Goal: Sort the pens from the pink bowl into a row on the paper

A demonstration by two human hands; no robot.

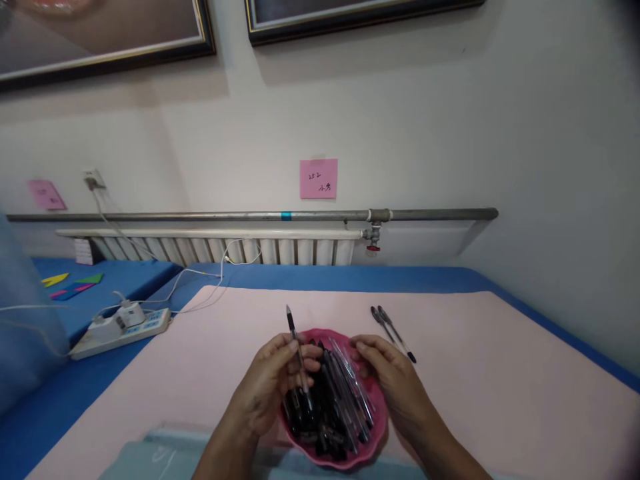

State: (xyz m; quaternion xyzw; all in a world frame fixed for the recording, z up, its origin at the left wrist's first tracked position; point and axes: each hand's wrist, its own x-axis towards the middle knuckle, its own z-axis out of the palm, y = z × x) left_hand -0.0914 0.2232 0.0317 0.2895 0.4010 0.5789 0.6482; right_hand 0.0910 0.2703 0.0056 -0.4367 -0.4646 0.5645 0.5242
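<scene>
The left hand (274,373) is closing around a slim clear-barrelled pen with a black grip (291,324), pinching it between thumb and fingers; the pen is leaning slightly, its tip pointing up and away above the fingers. The right hand (395,370) is curling partly closed, its thumb lying against the forefinger; whether it is gripping anything, I cannot tell. Between the two hands, a round pink plastic bowl with a wavy rim (383,417) is holding slender transparent tubes (351,377), which are lying nearer the right hand, and small black pen parts (327,400), which are heaping up nearer the left. Just beyond the right hand, two clear pens with black ends (395,332) are lying side by side on a pale pink sheet (500,373), which is covering much of the blue-topped desk (310,277). Well to the left of the left hand, a white power strip (153,324) is carrying white plugs.
</scene>
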